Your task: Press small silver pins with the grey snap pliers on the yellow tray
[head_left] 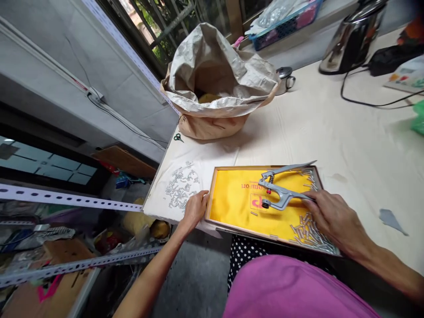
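Maybe small pins [311,232] at lower right spill if the right hand [338,221], its grip holding the pliers [285,193], tips the tray [228,203]; for the left hand [196,207], I cannot tell.

From here, daylight and leaves [160,54] show through the barred window [174,26] beyond the table's [314,132] far edge; off its left edge, grey wall [39,42], white rails [69,199], grey floor [187,269].
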`<state>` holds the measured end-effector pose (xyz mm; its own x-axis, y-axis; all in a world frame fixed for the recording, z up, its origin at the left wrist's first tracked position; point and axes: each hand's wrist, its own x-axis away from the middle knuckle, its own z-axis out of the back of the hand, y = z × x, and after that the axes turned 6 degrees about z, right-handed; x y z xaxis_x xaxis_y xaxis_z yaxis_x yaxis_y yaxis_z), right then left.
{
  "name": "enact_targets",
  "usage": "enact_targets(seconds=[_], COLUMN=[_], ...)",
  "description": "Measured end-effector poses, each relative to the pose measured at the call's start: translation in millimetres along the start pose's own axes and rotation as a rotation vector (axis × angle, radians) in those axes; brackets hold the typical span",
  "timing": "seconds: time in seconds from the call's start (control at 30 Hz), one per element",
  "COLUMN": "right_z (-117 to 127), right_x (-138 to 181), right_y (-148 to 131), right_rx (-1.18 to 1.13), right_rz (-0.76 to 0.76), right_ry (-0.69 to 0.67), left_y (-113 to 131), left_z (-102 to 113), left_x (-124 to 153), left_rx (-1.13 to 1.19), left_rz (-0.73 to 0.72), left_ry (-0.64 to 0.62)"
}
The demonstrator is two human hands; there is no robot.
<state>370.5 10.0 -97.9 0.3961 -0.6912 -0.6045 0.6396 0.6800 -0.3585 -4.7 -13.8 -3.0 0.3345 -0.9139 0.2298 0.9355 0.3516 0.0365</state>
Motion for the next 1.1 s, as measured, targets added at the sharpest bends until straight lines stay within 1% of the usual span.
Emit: enact_targets(seconds=[0.07,0.17,0.23,0.3,0.43,0.57,0.67,0.73,0.8,0.97,1.03,1.1], right_z=[0.5,2.0,2.1,0.7,-7.5,-21.8,-32.6,-37.6,-40.4,-42.9,-43.7,-44.1], right_x=[-2.8,-14.1,-25.3,-37.1,-54.6,-58.8,-55.1,-51.4,-48.0,-43.3,-43.2,-44.4], right_y=[-0.2,-4.1,-8.6,-13.7,-23.5,-29.9,-31.0,-30.6,-29.8,-28.6,-28.9,-29.9], right_rx=[0.002,0.003,0.006,0.003,-0.02,-0.076,-0.091,-0.078,-0.069,-0.042,-0.031,-0.019], right_rz=[0.024,0.066,0.106,0.15,0.23,0.276,0.296,0.316,0.318,0.299,0.295,0.285], right_ry=[-0.024,-0.036,-0.042,-0.063,-0.14,-0.293,-0.395,-0.417,-0.426,-0.445,-0.457,-0.469], left_y=[-13.8,-30.0,-34.9,-35.0,-29.7,-28.7,-29.8,-30.7,-32.2,-38.3,-39.3,-36.6], left_z=[5.2,10.2,8.5,4.1,-4.2,-8.1,-11.1,-12.8,-13.1,-8.4,-5.9,-3.0], left_x=[-11.3,-34.8,-51.6,-66.2,-83.1,-85.3,-83.7,-83.2,-83.6,-86.5,-86.1,-82.4], left_rx=[0.042,-0.008,-0.031,-0.025,-0.016,-0.086,-0.193,-0.257,-0.272,-0.13,-0.082,0.016], left_rz=[0.028,0.089,0.134,0.188,0.228,0.2,0.061,-0.057,-0.116,-0.092,-0.083,-0.083], left_ry=[0.073,0.181,0.19,0.173,0.155,0.138,0.155,0.152,0.129,0.095,0.11,0.152])
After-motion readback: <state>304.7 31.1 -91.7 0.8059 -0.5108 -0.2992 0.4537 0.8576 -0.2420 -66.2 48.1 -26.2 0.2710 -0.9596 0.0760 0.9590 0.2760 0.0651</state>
